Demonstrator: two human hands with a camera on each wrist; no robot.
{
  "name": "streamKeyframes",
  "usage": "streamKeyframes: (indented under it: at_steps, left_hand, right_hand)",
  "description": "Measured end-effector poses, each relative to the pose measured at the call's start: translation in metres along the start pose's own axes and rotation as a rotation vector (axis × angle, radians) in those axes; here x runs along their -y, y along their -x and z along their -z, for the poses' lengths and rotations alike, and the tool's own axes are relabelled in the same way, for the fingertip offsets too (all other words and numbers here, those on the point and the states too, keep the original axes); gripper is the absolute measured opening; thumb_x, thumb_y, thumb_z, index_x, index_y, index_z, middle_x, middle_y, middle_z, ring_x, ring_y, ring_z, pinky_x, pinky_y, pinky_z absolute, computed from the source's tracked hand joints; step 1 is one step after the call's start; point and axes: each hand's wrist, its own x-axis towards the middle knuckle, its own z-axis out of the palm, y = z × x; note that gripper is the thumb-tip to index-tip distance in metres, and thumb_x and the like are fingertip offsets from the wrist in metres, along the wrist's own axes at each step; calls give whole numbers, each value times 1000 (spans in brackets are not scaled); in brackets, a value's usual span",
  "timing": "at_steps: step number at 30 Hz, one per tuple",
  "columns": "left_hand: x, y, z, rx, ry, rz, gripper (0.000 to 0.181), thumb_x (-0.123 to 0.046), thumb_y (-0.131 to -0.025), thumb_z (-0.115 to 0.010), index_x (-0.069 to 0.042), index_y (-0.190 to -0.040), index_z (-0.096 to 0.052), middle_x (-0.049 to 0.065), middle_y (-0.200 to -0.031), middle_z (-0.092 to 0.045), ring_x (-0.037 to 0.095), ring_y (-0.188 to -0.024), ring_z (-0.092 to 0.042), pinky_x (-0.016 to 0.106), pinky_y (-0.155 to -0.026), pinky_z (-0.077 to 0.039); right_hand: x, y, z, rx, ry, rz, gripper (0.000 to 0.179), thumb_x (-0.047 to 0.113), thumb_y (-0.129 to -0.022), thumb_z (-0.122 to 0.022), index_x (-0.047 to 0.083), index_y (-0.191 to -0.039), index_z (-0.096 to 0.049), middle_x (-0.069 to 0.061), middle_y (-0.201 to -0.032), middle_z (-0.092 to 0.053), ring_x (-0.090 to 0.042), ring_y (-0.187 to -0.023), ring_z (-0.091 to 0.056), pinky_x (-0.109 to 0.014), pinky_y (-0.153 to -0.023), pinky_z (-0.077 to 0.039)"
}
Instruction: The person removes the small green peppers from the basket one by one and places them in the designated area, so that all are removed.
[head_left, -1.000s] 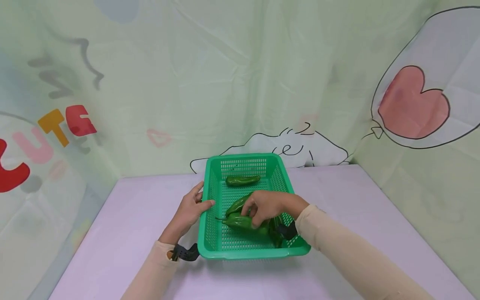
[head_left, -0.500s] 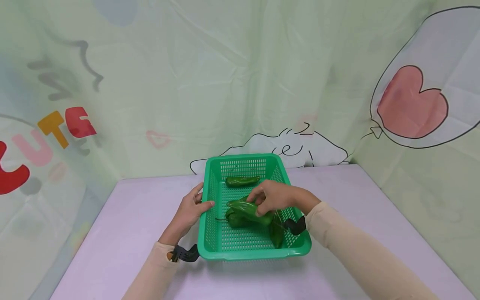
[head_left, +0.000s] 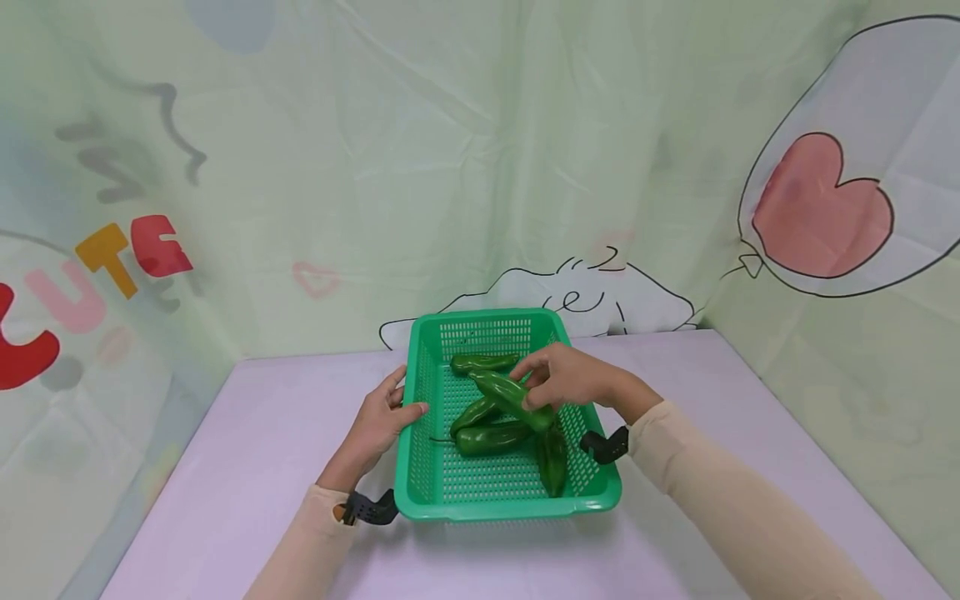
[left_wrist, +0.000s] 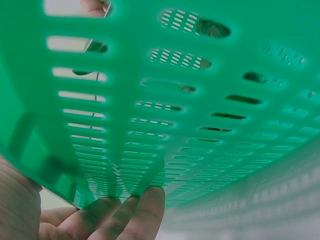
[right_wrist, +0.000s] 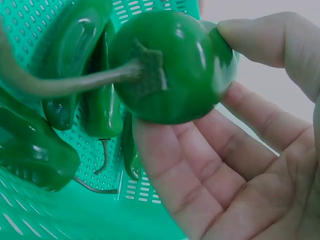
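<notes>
My right hand (head_left: pixel 576 382) pinches a green chili pepper (head_left: pixel 504 395) between thumb and fingers, tilted above the green plastic basket (head_left: pixel 402 471). Up close in the right wrist view, the pepper's stem end (right_wrist: pixel 160 65) faces the camera, its long stalk reaching left. Around the basket's left rim lies my left hand (head_left: pixel 377 427), thumb over the top and fingers outside against the perforated wall (left_wrist: pixel 150 145). Several peppers lie inside: one along the back (head_left: pixel 474 364), a long one in the middle (head_left: pixel 491 439), one beside it (head_left: pixel 470 414) and another at the right (head_left: pixel 552 465).
The basket stands on a pale lilac table (head_left: pixel 285 442). Behind rises a light green printed curtain (head_left: pixel 450 183) that also borders both sides. Dark straps (head_left: pixel 603 446) with wrist cameras sit on both wrists.
My right hand has lifted the pepper from the others and carried it up and slightly right, uncovering the peppers below. The left hand stays on the basket rim.
</notes>
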Motion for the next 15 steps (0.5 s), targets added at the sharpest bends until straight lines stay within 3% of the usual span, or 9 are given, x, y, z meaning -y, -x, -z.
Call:
streamKeyframes:
  at_steps: [7, 15]
  left_hand:
    - [1, -1, 0, -3, 0, 0, 86, -9, -98, -69, -8, -167, -19, 23, -146, -59, 32, -117, -69, 42, -95, -57]
    - [0, 0, 0, -3, 1, 0, 86, -8, -98, -69, -8, -167, -18, 23, -146, -59, 29, -116, -70, 41, -94, -58]
  right_hand:
    - [-4, 5, 7, -53, -44, -26, 52, 10, -87, -76, -3, -136, -64, -16, -112, -72, -17, -84, -67, -44, -77, -59]
    - [-11, 10, 16, -114, -83, -34, 53, 12, -89, -74, -3, -139, -62, -11, -109, -75, -18, -89, -69, -43, -78, -60]
